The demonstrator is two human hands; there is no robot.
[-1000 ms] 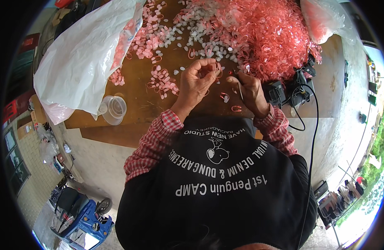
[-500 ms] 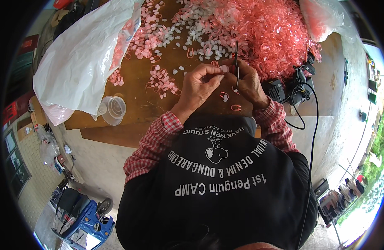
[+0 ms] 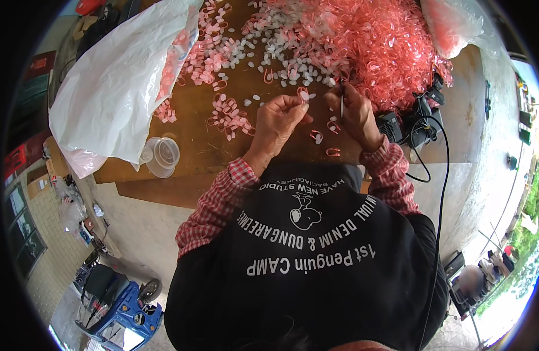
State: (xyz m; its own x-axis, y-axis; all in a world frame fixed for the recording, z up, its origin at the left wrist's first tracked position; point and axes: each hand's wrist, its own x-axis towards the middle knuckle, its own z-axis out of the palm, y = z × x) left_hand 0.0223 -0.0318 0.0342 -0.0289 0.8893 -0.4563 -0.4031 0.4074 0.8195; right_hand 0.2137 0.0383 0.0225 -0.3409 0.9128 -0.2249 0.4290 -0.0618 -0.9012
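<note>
My left hand is up over the middle of the wooden table, fingers curled in tight, with thumb and forefinger pinched on a small pink loop with a white piece in it — it sits right at my fingertips, just off the near edge of the scattered parts. My right hand is just beside it to the right, closed around a thin dark tool that stands nearly upright, its tip pointing to the far side toward the pile. Whether the tool touches the pinched piece I cannot tell; the two are very close.

On the bare wood just near my hands lie a few loose pink loops, between my wrists and the table's near edge. Farther off, a big heap of pink loops fills the far right of the table, and small white oval pieces are strewn across the far middle. A smaller cluster of pink loops lies left of my left hand.

A large white plastic bag sprawls over the left side of the table, and a clear plastic cup sits at its near edge, by the corner. To the right of my right wrist sit black boxes with a cable — the cable trails down off the table's right side.
</note>
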